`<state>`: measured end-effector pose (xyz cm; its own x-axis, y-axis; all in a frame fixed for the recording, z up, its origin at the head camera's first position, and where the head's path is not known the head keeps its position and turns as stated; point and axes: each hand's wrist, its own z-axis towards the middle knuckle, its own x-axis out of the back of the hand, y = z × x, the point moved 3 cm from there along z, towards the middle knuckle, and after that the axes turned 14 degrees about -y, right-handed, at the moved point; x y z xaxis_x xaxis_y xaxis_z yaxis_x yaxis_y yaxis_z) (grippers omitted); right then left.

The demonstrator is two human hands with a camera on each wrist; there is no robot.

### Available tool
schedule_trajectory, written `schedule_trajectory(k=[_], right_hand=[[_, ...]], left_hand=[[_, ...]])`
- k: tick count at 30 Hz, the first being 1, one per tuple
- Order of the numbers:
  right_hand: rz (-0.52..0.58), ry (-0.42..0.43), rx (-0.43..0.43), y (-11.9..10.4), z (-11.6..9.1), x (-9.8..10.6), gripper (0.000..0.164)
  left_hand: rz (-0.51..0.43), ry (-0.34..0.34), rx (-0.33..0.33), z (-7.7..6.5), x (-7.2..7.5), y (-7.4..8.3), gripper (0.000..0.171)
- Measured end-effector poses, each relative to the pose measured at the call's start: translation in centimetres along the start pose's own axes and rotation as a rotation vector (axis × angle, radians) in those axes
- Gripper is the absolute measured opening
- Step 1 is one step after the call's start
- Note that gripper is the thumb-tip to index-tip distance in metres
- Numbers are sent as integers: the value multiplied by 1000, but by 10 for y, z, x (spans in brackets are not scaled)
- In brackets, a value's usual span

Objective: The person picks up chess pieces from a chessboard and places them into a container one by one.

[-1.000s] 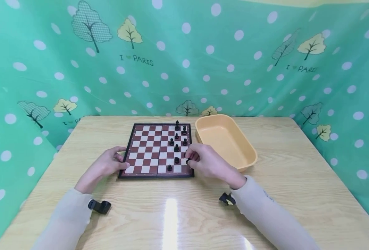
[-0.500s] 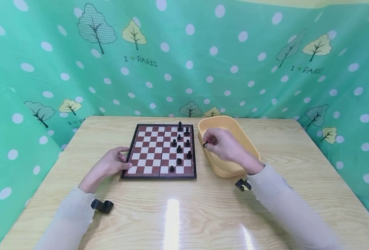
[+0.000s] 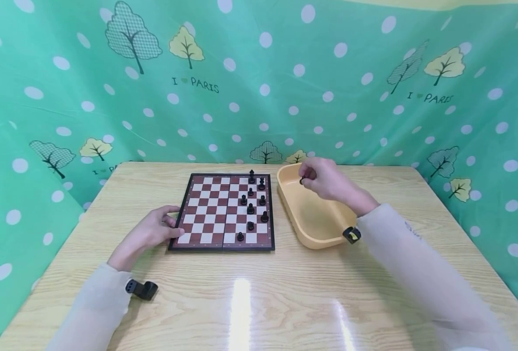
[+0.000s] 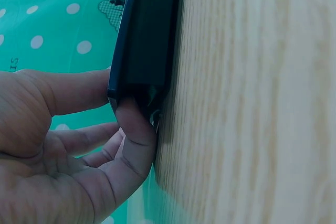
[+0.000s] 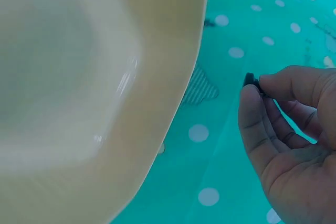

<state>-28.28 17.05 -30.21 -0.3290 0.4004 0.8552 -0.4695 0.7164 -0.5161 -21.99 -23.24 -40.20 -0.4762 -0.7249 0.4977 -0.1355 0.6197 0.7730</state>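
In the head view a chessboard [image 3: 206, 210] lies on the table with several black chess pieces [image 3: 251, 209] standing on its right half. My left hand [image 3: 154, 227] holds the board's left edge, thumb at the top rim. From the left wrist view, a finger [image 4: 137, 129] curls against the underside of the dark board edge [image 4: 147, 40]. Over the back part of a yellow plastic basin [image 3: 317, 219], my right hand [image 3: 331, 181] pinches a small black chess piece [image 5: 250, 80] between thumb and forefinger. The fingers cover most of that piece.
The basin stands just right of the board on a wooden table [image 3: 188, 302]. A green polka-dot cloth [image 3: 241, 58] hangs behind and beside the table. Each sleeve carries a small black wrist camera [image 3: 142, 289].
My right hand has gone from the board's right edge, carrying the chess piece rightward and back over the basin. The left hand keeps its place on the board.
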Motion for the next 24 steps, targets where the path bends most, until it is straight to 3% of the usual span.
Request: schedule_trajectory(k=[10,19,24], right_hand=[[-65,-26,-21,24,30,12,9],[-56,-124,-65,50,50,3,10],[-81,-189,-29,59,62,-7,12]], left_hand=[[9,-5,-10,-1,0,0,78],[-13,-6,-20,1,-2,0,78],[-14,-3,-21,0,0,-1,77]])
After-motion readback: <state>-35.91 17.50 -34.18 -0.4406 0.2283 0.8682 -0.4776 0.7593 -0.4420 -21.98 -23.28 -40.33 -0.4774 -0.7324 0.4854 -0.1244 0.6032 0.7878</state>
